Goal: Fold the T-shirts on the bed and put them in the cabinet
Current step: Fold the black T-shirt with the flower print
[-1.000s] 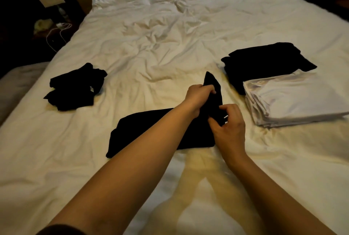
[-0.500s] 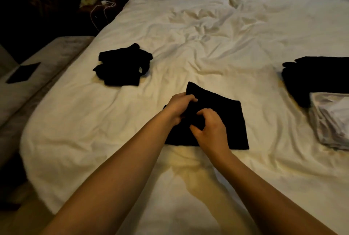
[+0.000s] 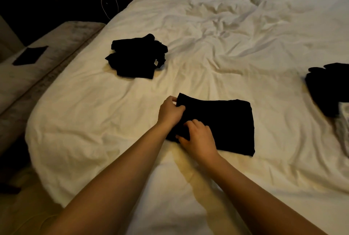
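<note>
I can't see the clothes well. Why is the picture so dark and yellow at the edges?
Head view: dim, warm light falls on the white bed, so the black shirt under the left hand and right hand shows no folds or detail; the arms cast a yellowish shadow; the room at left is nearly black; the wide lens bends the bed's edges.

No text, brand or number can be read anywhere; the small pale tag (image 3: 156,62) on the crumpled black garment (image 3: 136,56) is too blurred.
</note>
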The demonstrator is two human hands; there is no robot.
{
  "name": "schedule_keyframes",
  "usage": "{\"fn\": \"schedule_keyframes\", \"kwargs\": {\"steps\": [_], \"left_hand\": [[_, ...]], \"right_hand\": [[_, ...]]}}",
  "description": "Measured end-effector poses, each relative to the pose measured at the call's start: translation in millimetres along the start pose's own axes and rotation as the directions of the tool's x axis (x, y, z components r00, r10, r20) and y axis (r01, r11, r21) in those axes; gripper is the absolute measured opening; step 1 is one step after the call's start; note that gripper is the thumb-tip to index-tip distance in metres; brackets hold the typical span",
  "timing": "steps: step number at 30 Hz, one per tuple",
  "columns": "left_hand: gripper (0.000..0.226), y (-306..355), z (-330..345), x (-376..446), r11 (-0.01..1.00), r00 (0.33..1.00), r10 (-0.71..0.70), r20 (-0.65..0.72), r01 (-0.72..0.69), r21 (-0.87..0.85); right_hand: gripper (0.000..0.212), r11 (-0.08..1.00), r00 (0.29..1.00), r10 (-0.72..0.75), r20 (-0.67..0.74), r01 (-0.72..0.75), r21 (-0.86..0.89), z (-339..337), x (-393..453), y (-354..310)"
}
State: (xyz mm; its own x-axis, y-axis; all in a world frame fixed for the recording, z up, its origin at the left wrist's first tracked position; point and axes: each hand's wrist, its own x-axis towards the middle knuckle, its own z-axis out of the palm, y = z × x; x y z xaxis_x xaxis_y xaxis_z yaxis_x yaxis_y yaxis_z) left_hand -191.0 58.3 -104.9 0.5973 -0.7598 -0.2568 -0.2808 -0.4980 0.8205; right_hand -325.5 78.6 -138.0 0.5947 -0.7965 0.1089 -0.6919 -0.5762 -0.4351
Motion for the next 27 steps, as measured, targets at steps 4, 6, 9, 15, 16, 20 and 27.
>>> {"fn": "schedule_keyframes", "kwargs": {"steps": [4,6,9,15,16,20,27], "left_hand": [[0.06,-16,8,-3,0.987,1.0,-0.002,-0.021,0.005,0.16],[0.08,-21,14,-7,0.961,0.999,-0.034,-0.005,0.034,0.275],[0.092,-25,17,-11,0.92,0.998,-0.062,0.011,0.053,0.388],[0.07,-28,2,-3,0.924,0.972,-0.208,0.114,0.157,0.348],[0.059,-29,0,-2,0.926,0.966,-0.218,0.137,0.161,0.343],[0.042,-27,-4,-5,0.951,0.925,-0.276,0.259,0.224,0.214],[0.011,-10,-11,-25,0.965,0.913,-0.159,0.375,0.223,-0.135]], "right_hand": [[0.057,0.995,0.99,-0.047,0.136,0.035,0.09,-9,-4,11],[0.046,0.978,0.997,-0.046,0.063,0.032,0.208,-21,-8,20],[0.02,0.94,0.963,0.103,-0.25,-0.012,0.341,-50,-11,48],[0.059,0.686,0.759,0.651,0.004,-0.59,0.425,-81,-18,123],[0.06,0.65,0.748,0.66,0.076,-0.618,0.443,-80,-19,125],[0.036,0.541,0.765,0.612,0.199,-0.588,0.601,-79,-18,122],[0.04,0.298,0.757,0.572,0.316,-0.551,0.779,-90,-13,124]]}}
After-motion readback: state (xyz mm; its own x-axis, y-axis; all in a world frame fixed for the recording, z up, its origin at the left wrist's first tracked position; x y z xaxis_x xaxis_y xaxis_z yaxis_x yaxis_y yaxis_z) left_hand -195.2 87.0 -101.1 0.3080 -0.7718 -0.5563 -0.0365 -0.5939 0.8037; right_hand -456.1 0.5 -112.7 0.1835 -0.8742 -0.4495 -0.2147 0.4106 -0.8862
